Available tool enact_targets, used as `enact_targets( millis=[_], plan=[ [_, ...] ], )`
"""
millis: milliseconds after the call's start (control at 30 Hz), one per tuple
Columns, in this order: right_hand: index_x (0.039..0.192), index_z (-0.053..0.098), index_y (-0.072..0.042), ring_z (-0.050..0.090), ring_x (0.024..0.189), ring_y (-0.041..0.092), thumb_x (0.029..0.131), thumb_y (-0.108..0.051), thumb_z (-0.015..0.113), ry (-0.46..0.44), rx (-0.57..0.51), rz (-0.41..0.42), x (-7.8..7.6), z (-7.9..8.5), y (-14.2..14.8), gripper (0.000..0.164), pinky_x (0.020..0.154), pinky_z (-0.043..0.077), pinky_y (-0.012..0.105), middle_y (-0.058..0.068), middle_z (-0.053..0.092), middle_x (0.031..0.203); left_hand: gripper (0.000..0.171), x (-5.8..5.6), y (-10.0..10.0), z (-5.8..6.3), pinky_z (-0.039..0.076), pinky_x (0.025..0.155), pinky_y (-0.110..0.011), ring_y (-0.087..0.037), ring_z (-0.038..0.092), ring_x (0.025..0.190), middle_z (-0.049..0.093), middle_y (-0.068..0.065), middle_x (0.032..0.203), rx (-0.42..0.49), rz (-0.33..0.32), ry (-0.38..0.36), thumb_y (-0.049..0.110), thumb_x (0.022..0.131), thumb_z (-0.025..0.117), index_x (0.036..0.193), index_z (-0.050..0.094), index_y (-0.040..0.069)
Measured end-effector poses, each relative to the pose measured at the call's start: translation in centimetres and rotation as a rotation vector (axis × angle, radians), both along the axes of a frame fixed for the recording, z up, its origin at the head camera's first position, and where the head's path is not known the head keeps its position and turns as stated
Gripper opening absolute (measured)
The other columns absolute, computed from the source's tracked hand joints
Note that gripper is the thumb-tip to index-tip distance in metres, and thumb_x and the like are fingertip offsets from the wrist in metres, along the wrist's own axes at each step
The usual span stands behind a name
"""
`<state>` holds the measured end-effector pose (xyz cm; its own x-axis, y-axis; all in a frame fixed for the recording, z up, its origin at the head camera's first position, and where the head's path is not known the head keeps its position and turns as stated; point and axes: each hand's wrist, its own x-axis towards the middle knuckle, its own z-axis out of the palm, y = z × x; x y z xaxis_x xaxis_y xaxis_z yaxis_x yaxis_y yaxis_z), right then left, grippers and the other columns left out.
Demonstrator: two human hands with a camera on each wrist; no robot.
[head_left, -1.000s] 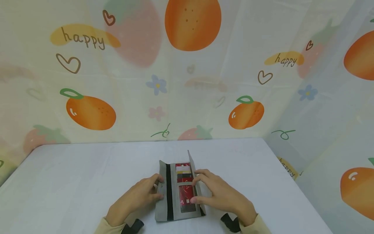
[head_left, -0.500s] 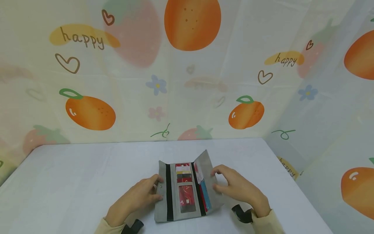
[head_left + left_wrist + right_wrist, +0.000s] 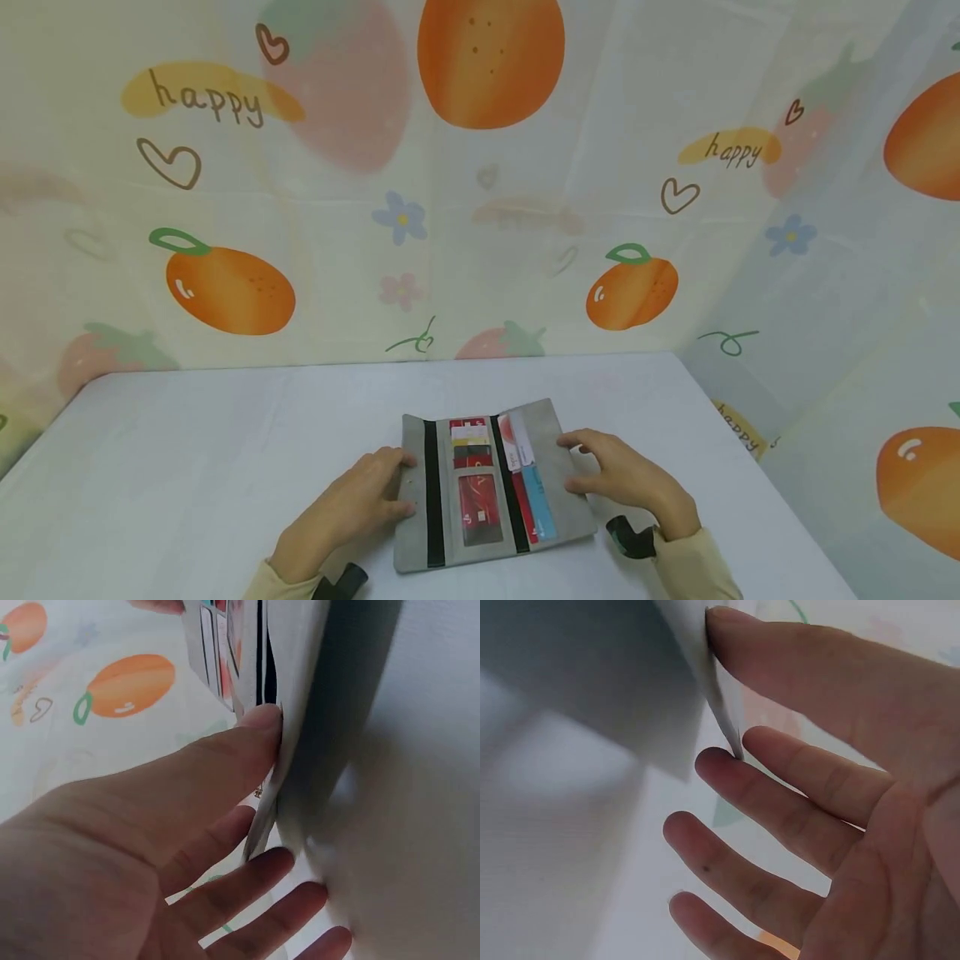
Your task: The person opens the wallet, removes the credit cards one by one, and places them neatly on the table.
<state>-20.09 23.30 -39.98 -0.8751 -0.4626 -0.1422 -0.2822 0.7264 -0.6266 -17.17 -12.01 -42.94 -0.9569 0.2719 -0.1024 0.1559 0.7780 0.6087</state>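
A grey folding wallet [image 3: 520, 500] lies spread on the table, its right flap tilted slightly up. Red cards [image 3: 478, 504] fill its middle pockets, one behind a clear window. Along the right flap stand a blue card [image 3: 538, 500] and other red and white ones. My left hand [image 3: 352, 504] holds the left edge, thumb [image 3: 259, 727] on the inner face and other fingers around the rim. At the right flap's outer edge is my right hand [image 3: 626, 475], thumb [image 3: 735, 641] on the inner side and middle fingertip [image 3: 718, 761] under the corner.
The white table [image 3: 247, 442] carries the wallet near its front. Behind it hangs a fruit-printed curtain [image 3: 345, 250], which continues down the right side. Black camera mounts [image 3: 632, 537] sit at both wrists, below beige sleeves [image 3: 697, 567].
The right flap has swung outward from nearly upright to almost flat, uncovering its cards. My right hand has moved right with it. The left hand stays at the left edge.
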Motion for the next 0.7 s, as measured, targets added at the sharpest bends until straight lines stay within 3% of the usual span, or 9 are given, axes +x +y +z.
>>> enact_targets(
  millis=[300, 467, 700],
  plan=[
    [0.133, 0.055, 0.002, 0.054, 0.122, 0.042, 0.08, -0.016, 0.082, 0.012, 0.013, -0.015, -0.5, -1.0, 0.2, 0.062, 0.1, 0.046, 0.057, 0.019, 0.058, 0.135, 0.054, -0.1, -0.1, -0.4, 0.042, 0.103, -0.063, -0.045, 0.045, 0.132, 0.044, -0.02, 0.15, -0.091, 0.005, 0.101, 0.024, 0.071, 0.089, 0.117, 0.065, 0.011],
    [0.137, 0.052, 0.002, 0.047, 0.131, 0.043, 0.077, -0.022, 0.085, 0.028, 0.012, -0.045, -0.7, -1.5, 0.1, 0.073, 0.107, 0.039, 0.06, 0.022, 0.051, 0.143, 0.056, -0.1, -0.2, -0.8, 0.04, 0.102, -0.065, -0.047, 0.045, 0.132, 0.045, -0.02, 0.15, -0.128, -0.002, 0.099, 0.027, 0.072, 0.088, 0.119, 0.065, 0.009],
    [0.143, 0.046, 0.002, 0.035, 0.142, 0.047, 0.087, -0.033, 0.075, 0.051, 0.02, -0.052, -1.1, -2.4, 0.0, 0.072, 0.113, 0.029, 0.064, 0.027, 0.039, 0.153, 0.058, -0.2, -0.1, -1.0, 0.04, 0.102, -0.063, -0.044, 0.047, 0.132, 0.05, -0.018, 0.147, -0.165, -0.006, 0.078, 0.03, 0.073, 0.087, 0.122, 0.064, 0.01]
  ],
)
